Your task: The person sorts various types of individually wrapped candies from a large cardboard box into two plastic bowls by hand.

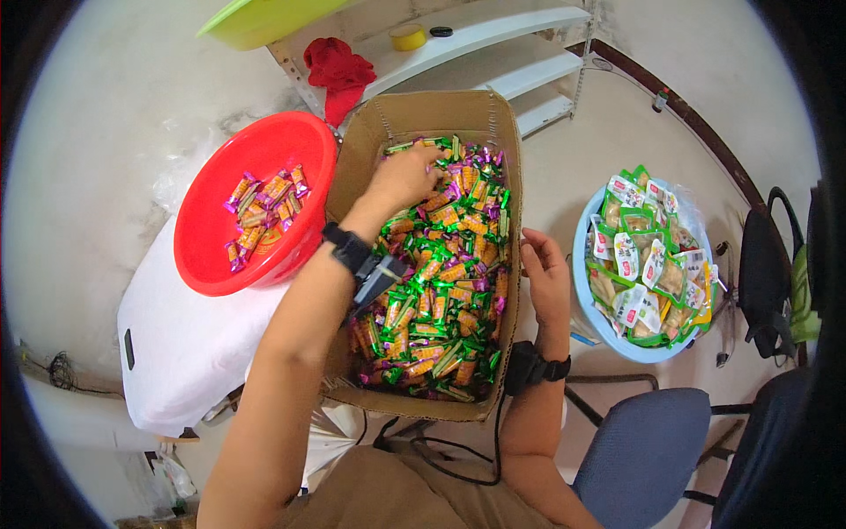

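Observation:
A cardboard box (429,109) with its top open stands in front of me, filled with small wrapped snacks (436,291) in green, purple and orange wrappers. My left hand (411,173) reaches over the box's left wall into its far part, fingers down among the snacks. Whether it grips any is hidden. Outside the right wall is my right hand (547,274), holding nothing, with its fingers bent and apart. Its fingertips are at the cardboard, though contact is not certain. To the left, a red plastic basin (205,238) has a small group of purple-ended snacks (264,208) in it.
A light-blue basin (581,291) on the right is heaped with clear-and-green food pouches (651,258). Behind the box stands a white metal shelf (476,40) bearing a red cloth (337,69) and yellow tape roll (408,38). A blue chair (644,456) sits at lower right.

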{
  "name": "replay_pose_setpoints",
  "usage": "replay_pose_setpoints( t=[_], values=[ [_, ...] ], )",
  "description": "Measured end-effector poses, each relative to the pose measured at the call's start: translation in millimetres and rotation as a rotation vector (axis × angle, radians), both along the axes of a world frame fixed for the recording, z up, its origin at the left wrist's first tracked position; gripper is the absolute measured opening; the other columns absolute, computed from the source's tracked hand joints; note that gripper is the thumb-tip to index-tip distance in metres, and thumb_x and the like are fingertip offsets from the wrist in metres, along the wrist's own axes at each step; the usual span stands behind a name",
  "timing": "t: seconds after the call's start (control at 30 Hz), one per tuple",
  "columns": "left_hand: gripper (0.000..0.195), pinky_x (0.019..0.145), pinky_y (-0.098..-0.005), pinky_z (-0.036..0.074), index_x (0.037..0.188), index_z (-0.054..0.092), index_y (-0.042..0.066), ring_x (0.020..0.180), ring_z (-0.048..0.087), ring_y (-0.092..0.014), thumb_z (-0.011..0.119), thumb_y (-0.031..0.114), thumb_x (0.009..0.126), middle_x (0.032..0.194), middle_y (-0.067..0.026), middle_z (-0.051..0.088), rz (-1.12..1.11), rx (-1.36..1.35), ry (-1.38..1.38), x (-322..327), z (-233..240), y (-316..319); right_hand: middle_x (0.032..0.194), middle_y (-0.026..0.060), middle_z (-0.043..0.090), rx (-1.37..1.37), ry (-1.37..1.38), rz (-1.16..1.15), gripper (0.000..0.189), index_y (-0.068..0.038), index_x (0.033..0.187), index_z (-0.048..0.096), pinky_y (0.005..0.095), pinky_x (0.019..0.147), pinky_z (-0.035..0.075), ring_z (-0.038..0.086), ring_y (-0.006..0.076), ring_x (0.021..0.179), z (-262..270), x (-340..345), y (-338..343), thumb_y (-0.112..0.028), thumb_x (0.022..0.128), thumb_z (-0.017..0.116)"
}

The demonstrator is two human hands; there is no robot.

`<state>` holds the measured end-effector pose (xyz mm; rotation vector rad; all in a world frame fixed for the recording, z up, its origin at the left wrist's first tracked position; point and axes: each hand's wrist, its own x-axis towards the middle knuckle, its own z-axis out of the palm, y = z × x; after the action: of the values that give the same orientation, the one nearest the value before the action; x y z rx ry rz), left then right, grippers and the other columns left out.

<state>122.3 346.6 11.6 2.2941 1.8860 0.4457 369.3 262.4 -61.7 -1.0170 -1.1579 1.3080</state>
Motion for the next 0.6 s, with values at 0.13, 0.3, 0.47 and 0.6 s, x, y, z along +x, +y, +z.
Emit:
replay_pose_setpoints(
  t=[0.13,0.3,0.47,0.6],
  values=[
    [0.043,0.080,-0.0399,0.045,0.117,0.051,0.004,0.094,0.056,-0.033,0.059,0.017,0.078,0.103,-0.0176,0.059,0.064,-0.155,0.005,-2,-78,18,0.090,0.0014,0.056,0.006,-0.004,-0.004,0.029,-0.002,0.110,0.054,0.0221,0.074,0.041,0.050,0.0083,0.082,4,-1,-1,-0.017,0.086,0.056],
    [0.034,0.075,-0.0433,0.045,0.110,0.053,0.002,0.089,0.055,-0.036,0.055,0.010,0.078,0.097,-0.0209,0.058,0.112,-0.076,0.027,9,-112,0,0.091,0.0019,0.057,0.004,-0.037,0.016,0.031,-0.002,0.112,0.053,0.0217,0.073,0.042,0.050,0.0086,0.083,3,1,0,-0.019,0.086,0.057],
    [0.026,0.076,-0.0437,0.045,0.100,0.057,0.001,0.087,0.055,-0.037,0.056,0.014,0.077,0.094,-0.0204,0.058,0.133,-0.033,0.000,7,-86,-1,0.095,0.0033,0.055,0.069,-0.057,0.049,0.036,-0.002,0.114,0.051,0.0231,0.073,0.042,0.050,0.0099,0.085,3,1,0,-0.020,0.084,0.059],
    [0.031,0.080,-0.0418,0.044,0.104,0.057,0.003,0.092,0.054,-0.035,0.056,0.020,0.078,0.095,-0.0192,0.056,0.142,0.186,-0.008,-3,-18,-8,0.096,0.0029,0.053,0.141,-0.180,0.067,0.035,-0.004,0.117,0.051,0.0239,0.079,0.041,0.049,0.0109,0.088,4,2,-2,-0.020,0.086,0.057]
  ],
)
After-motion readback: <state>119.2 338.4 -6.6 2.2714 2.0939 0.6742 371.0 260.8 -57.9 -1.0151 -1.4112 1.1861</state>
